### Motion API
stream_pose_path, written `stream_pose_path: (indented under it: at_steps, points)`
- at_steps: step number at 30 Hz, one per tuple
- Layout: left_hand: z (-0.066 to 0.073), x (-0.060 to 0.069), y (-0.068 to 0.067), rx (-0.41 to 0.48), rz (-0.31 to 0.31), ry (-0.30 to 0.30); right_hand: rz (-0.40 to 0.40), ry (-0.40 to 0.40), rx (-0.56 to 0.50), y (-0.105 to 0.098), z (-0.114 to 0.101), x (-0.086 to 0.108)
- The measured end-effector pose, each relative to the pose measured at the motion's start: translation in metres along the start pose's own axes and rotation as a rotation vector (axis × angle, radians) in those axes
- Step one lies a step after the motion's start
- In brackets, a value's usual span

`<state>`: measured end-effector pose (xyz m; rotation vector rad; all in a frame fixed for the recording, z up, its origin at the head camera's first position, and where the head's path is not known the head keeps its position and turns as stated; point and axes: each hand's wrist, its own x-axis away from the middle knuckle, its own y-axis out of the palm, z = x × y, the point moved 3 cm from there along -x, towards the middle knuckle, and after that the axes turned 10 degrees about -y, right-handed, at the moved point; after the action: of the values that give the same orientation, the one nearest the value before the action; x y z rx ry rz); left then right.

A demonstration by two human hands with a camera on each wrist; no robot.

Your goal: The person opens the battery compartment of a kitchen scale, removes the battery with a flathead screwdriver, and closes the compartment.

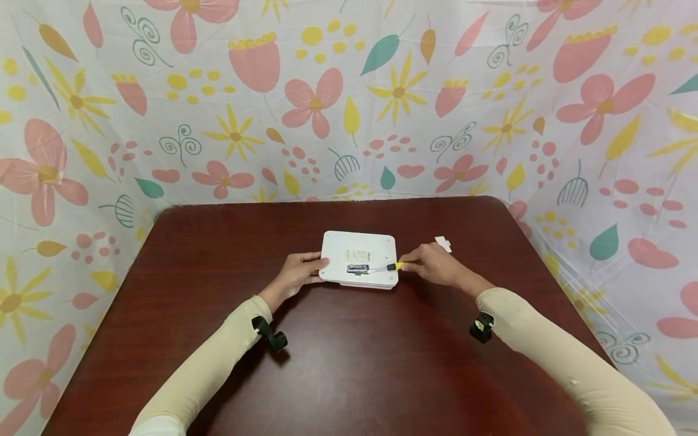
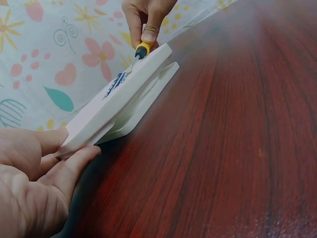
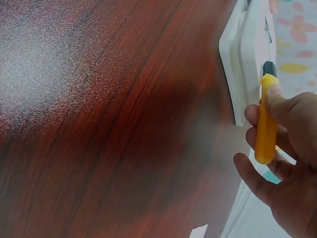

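Beige sleeves lead to a white box, its label illegible. Left hand grips its nine-o'clock side; right hand holds a screwdriver at three.

I note a table, dark red-brown with streaked wood grain, far corners rounded, its glossy top throwing back a pale patch of glare at left in the right wrist view. White cloth hangs just behind the far edge and runs along both sides, printed with pink flowers, yellow starburst blooms, teal leaves and thin curling spirals.
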<state>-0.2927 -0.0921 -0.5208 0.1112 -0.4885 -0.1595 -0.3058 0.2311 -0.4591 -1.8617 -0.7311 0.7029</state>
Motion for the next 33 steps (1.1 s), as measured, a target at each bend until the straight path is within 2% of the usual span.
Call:
stream_pose_path:
  at_steps: [10,14,19,23,28,33]
  points:
    - [-0.005,-0.003,0.001,0.017,-0.015,-0.013,-0.003,-0.02,-0.019,0.001,0.0,0.001]
    - [-0.006,-0.003,0.002,0.022,-0.013,-0.008,0.028,-0.028,-0.099,-0.007,0.0,0.006]
    - [-0.004,-0.002,0.001,0.02,-0.012,-0.008,0.107,0.109,-0.22,-0.017,0.004,0.016]
    - [-0.003,-0.002,0.0,0.019,-0.017,-0.007,0.161,0.243,-0.268,-0.024,0.005,0.022]
    - [-0.003,-0.002,-0.002,0.014,-0.015,-0.004,0.202,0.36,-0.281,-0.029,0.008,0.028]
    - [-0.002,-0.002,-0.002,0.019,-0.012,-0.003,0.244,0.426,-0.246,-0.034,0.015,0.036]
